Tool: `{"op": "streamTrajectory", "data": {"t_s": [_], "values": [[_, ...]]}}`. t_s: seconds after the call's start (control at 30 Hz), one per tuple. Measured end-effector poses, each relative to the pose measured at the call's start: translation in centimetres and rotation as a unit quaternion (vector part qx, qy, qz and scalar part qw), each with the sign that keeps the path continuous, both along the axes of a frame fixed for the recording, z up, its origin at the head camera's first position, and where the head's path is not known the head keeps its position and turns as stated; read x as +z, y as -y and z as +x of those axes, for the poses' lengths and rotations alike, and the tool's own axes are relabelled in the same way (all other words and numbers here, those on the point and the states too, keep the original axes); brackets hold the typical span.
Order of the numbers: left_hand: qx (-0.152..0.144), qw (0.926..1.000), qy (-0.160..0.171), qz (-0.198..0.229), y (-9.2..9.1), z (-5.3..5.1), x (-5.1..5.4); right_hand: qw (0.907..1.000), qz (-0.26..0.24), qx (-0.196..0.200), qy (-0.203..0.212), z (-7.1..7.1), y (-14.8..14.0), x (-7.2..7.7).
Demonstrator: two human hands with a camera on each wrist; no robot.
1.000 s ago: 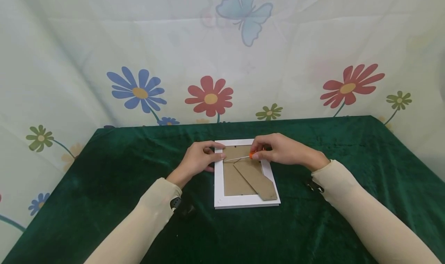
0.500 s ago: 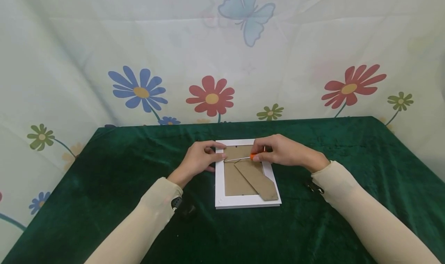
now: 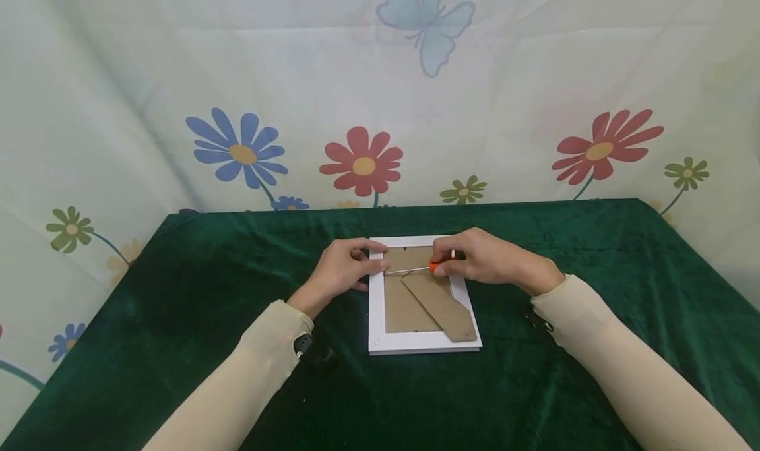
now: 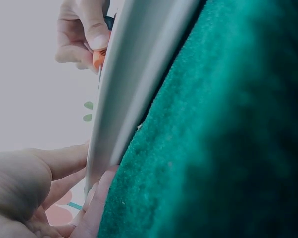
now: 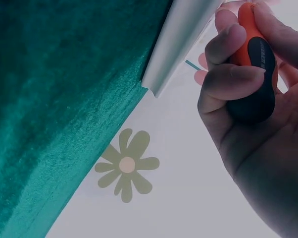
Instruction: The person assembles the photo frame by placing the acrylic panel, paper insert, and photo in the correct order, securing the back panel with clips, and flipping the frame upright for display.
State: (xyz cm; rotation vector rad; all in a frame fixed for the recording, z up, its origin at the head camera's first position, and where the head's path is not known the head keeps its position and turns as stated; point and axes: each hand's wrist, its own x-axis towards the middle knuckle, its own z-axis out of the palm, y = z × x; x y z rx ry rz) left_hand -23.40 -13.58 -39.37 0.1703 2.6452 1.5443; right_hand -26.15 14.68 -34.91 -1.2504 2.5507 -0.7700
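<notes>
A white picture frame (image 3: pixel 377 312) lies face down, its brown backing board (image 3: pixel 399 312) and slanted stand flap (image 3: pixel 442 306) showing. My left hand (image 3: pixel 340 270) grips the frame's left edge, thumb on top and fingers at the side; the left wrist view shows fingers under the rim (image 4: pixel 114 109). My right hand (image 3: pixel 489 256) holds a screwdriver by its orange and black handle (image 5: pixel 258 64), fingers curled round it. The thin metal shaft (image 3: pixel 408 270) points left across the board, its tip beside my left thumb. Whether the tip touches a clip cannot be told.
Dark green velvet cloth (image 3: pixel 237 273) covers the table under the frame. A pale curtain (image 3: pixel 285 75) printed with flowers and a butterfly hangs behind the table's back edge. A small dark patch (image 3: pixel 322 359) shows beside the left cuff.
The head view has shifted very slightly. Both hands keep their hold on the frame and screwdriver, with hardly any visible movement.
</notes>
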Motion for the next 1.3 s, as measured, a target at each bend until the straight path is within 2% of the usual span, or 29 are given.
{"op": "streamTrajectory", "data": {"t_s": [0.43,1.3], "values": [[0.004,1.0000,0.004,0.000,0.12,0.10,0.13,0.9998,0.013,0.014,-0.008,0.01,0.37,0.17],[0.001,1.0000,0.005,-0.006,-0.01,0.05,0.33,0.9993,0.032,0.010,-0.018,0.30,0.40,0.38]]}}
